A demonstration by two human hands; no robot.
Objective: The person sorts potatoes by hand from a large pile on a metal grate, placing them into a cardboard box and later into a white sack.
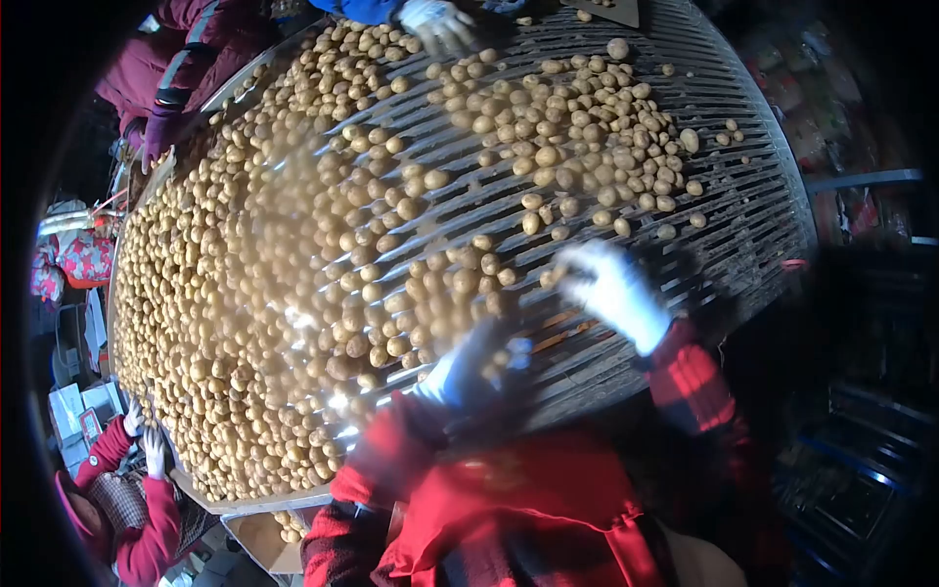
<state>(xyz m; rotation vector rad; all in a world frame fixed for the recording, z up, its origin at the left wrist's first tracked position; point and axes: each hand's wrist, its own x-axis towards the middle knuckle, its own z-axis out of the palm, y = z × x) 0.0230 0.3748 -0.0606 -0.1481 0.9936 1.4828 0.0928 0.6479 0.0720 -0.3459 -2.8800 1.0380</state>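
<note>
Round potatoes (465, 282) lie over a slatted metal sorting table (748, 210). My left hand (468, 364), in a white and blue glove, is low over the slats beside a cluster of them. Motion smears its fingers, and I cannot tell whether it holds any. Further right, my right hand (614, 293) in a white glove reaches forward over the bars. Its blurred fingers look apart, with a potato (550, 278) right at their tips.
A thick spread of potatoes (210, 323) covers the left side of the table. At the far edge is a co-worker's gloved hand (437, 23). Other workers stand at upper left and lower left. A wooden chute (259, 540) holding potatoes sits below the near edge.
</note>
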